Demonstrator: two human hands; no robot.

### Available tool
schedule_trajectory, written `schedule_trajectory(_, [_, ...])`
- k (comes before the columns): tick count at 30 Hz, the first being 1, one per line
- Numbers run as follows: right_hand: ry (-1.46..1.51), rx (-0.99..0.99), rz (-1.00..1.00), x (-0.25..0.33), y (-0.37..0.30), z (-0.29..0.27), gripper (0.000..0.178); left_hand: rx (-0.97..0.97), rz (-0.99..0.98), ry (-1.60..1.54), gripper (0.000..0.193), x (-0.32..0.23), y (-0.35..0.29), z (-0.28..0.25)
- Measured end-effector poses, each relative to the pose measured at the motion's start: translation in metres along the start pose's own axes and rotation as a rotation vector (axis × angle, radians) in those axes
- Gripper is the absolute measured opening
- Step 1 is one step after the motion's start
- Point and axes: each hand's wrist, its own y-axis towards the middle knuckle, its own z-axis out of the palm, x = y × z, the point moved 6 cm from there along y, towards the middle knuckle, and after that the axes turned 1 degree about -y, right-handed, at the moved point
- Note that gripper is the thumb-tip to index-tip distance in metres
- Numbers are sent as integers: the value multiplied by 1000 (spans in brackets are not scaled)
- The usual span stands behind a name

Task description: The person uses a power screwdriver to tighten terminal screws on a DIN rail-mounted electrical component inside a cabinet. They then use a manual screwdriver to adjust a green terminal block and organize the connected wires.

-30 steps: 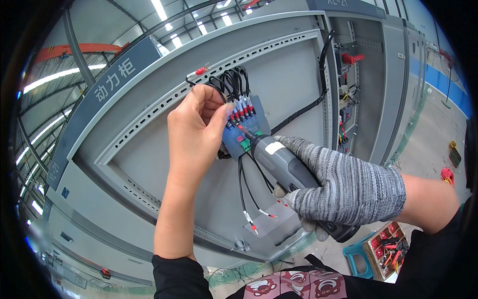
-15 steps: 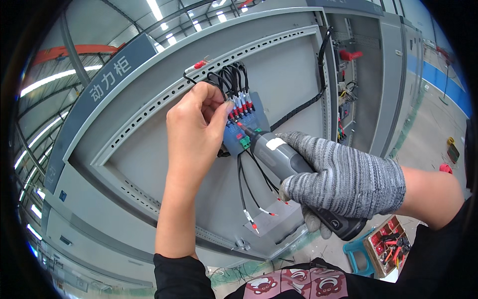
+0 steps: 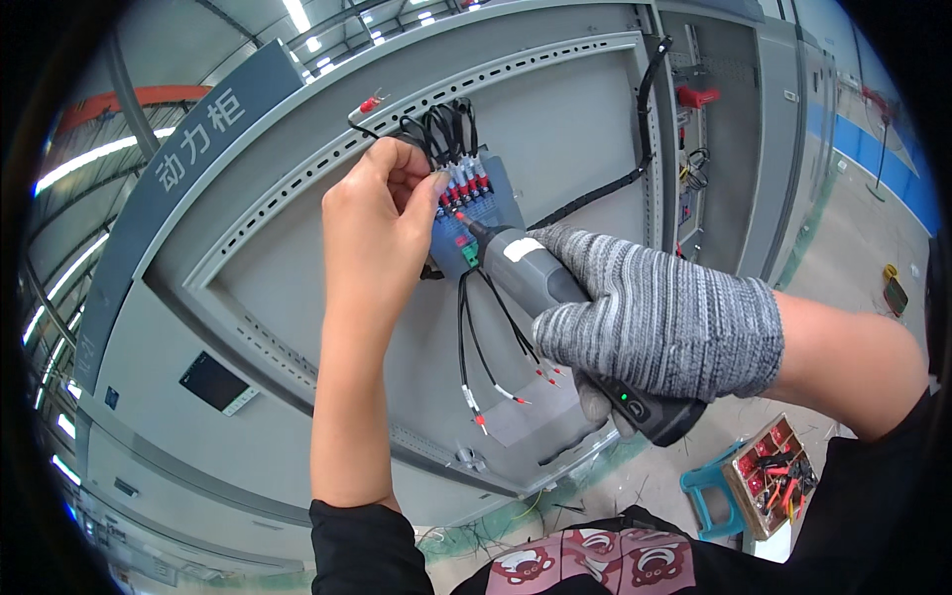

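Observation:
My bare left hand (image 3: pixel 377 223) has thumb and fingertips pinched at the left end of a row of black wires (image 3: pixel 451 129) with red and white ends. The wire end in the pinch is mostly hidden by the fingers. Those wires run into the upper edge of a blue terminal module (image 3: pixel 505 198) inside the grey cabinet. My right hand (image 3: pixel 664 332), in a grey knitted glove, is wrapped round a grey-and-black electric screwdriver (image 3: pixel 540 273). Its tip meets the module's terminal row beside my left thumb, and a green light glows near its rear end.
Below the module's green connector (image 3: pixel 470 257) hang loose black wires (image 3: pixel 463 337) with red tips. A single red-tipped wire (image 3: pixel 370 103) sticks up past the slotted rail (image 3: pixel 297 169). At lower right a compartment box of tools (image 3: pixel 749 476) rests on a blue stool (image 3: pixel 706 496).
The view has shifted, so the module and both hands appear slightly up and left. A green light now shows on the screwdriver. Both hands keep their grips at the terminal row.

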Motion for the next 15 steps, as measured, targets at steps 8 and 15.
schedule_trajectory(8, [12,10,-54,8,6,4,58,19,21,-2,12,7,3,0])
schedule_trajectory(15, [-4,9,-113,8,5,11,57,15,61,-4,12,7,3,0])
